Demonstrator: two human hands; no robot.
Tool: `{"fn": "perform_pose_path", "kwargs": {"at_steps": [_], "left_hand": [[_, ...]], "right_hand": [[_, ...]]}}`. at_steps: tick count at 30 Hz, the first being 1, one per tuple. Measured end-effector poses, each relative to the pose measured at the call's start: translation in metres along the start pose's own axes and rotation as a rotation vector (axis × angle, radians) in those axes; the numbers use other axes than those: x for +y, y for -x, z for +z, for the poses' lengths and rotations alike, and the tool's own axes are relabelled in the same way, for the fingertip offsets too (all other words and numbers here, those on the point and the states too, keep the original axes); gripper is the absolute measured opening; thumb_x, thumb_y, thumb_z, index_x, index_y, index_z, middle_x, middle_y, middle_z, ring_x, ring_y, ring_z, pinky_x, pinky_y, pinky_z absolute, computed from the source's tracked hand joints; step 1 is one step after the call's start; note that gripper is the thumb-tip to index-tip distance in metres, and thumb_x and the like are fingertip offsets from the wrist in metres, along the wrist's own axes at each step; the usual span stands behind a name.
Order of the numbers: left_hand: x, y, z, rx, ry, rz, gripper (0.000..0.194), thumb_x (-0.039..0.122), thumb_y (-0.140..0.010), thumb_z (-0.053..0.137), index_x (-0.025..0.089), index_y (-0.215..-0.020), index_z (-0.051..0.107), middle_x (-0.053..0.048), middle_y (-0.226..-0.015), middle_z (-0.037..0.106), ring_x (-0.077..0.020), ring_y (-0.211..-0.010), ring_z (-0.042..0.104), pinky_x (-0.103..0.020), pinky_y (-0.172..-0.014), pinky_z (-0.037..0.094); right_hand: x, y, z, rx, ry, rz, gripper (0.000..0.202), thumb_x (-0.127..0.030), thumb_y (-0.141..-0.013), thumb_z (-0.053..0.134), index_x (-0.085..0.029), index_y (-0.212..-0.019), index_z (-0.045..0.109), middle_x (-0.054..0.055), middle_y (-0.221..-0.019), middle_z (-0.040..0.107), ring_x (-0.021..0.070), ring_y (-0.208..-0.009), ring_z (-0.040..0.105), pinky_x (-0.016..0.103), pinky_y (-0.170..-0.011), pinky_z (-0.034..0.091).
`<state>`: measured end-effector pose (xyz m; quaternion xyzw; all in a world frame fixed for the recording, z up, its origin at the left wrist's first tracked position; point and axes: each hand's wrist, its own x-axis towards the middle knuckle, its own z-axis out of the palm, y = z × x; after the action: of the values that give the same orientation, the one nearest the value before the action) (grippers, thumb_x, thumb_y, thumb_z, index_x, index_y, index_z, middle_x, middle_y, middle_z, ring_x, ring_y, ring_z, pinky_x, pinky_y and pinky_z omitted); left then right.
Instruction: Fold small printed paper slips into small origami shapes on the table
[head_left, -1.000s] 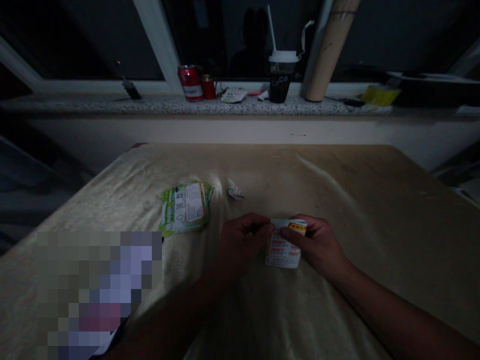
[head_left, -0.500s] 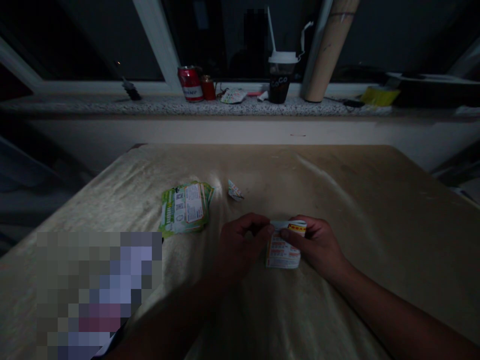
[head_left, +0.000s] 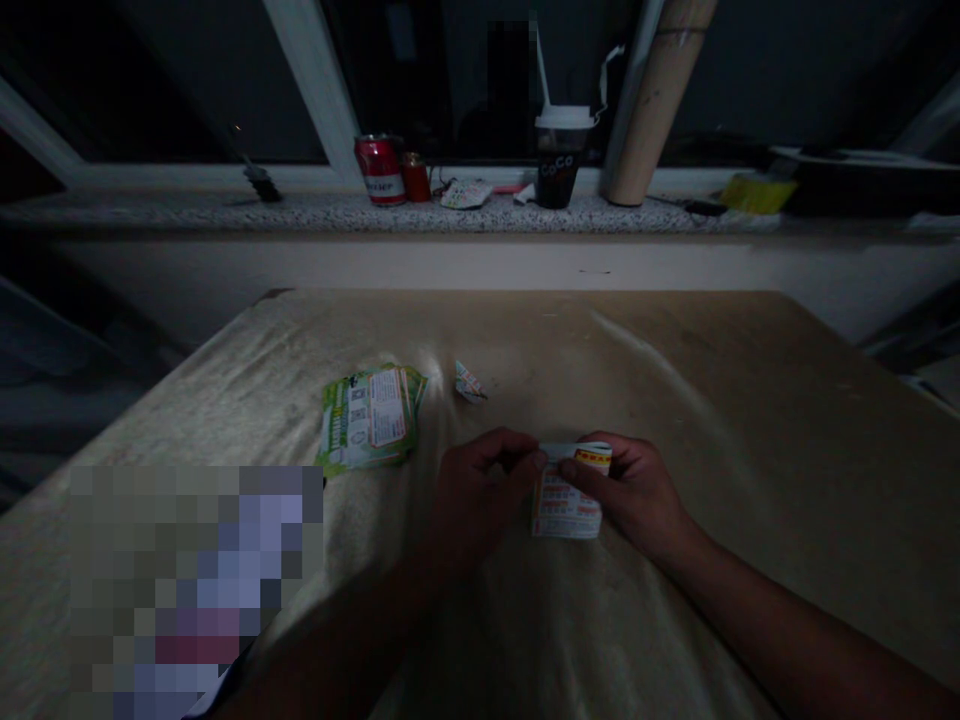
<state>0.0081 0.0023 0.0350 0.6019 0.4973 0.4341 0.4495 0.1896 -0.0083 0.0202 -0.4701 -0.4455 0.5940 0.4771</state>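
Between my two hands is a folded printed leaflet (head_left: 568, 505), white with orange print and a red and yellow band near its top. My left hand (head_left: 491, 480) pinches its upper left edge between thumb and fingers. On the other side, my right hand (head_left: 630, 485) grips it, thumb on the front and fingers behind. To the left of my hands lies a stack of green printed packets (head_left: 373, 420). A small folded scrap of printed paper (head_left: 469, 383) rests on the table, beyond my left hand.
The table (head_left: 720, 400) has a wrinkled beige cover. Along the granite windowsill (head_left: 315, 212) stand a red can (head_left: 380, 170), a small red jar (head_left: 415, 177), a crumpled wrapper (head_left: 466, 194), a lidded CoCo cup (head_left: 556, 165) and a cardboard tube (head_left: 660, 100). A blurred-out patch (head_left: 225, 570) covers the lower left.
Almost nothing differs. Both hands keep the same hold on the leaflet, and the view has shifted very slightly.
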Motion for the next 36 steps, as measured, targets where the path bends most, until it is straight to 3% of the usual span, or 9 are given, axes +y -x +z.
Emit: {"fn": "perform_pose_path", "kwargs": {"at_steps": [15, 22, 36], "left_hand": [[-0.001, 0.001, 0.0, 0.006, -0.03, 0.009, 0.013, 0.029, -0.081, 0.067, 0.017, -0.082, 0.073, -0.001, -0.071, 0.068, -0.014, -0.067, 0.06, -0.024, -0.062, 0.048], [-0.003, 0.0, 0.0, 0.012, -0.056, 0.018, 0.015, 0.03, -0.083, 0.065, 0.017, -0.084, 0.073, 0.0, -0.074, 0.07, -0.0141, -0.069, 0.061, -0.024, -0.063, 0.048], [-0.017, -0.009, -0.009, 0.05, -0.017, -0.055, 0.021, 0.037, -0.079, 0.069, 0.018, -0.086, 0.076, -0.002, -0.076, 0.072, -0.0172, -0.072, 0.065, -0.03, -0.069, 0.053]], "right_hand": [[-0.001, 0.0, 0.001, 0.021, -0.069, -0.008, 0.026, -0.034, -0.065, 0.088, -0.017, -0.064, 0.069, -0.002, -0.056, 0.069, 0.0099, -0.048, 0.061, 0.02, -0.046, 0.048], [0.002, -0.003, -0.005, 0.035, -0.078, -0.015, 0.023, -0.036, -0.068, 0.087, -0.017, -0.068, 0.073, 0.002, -0.062, 0.075, 0.0135, -0.052, 0.066, 0.023, -0.049, 0.052], [0.007, -0.008, -0.019, 0.003, 0.009, -0.102, 0.016, -0.032, -0.076, 0.083, -0.019, -0.07, 0.077, 0.002, -0.068, 0.077, 0.0121, -0.059, 0.068, 0.023, -0.058, 0.053]]}}
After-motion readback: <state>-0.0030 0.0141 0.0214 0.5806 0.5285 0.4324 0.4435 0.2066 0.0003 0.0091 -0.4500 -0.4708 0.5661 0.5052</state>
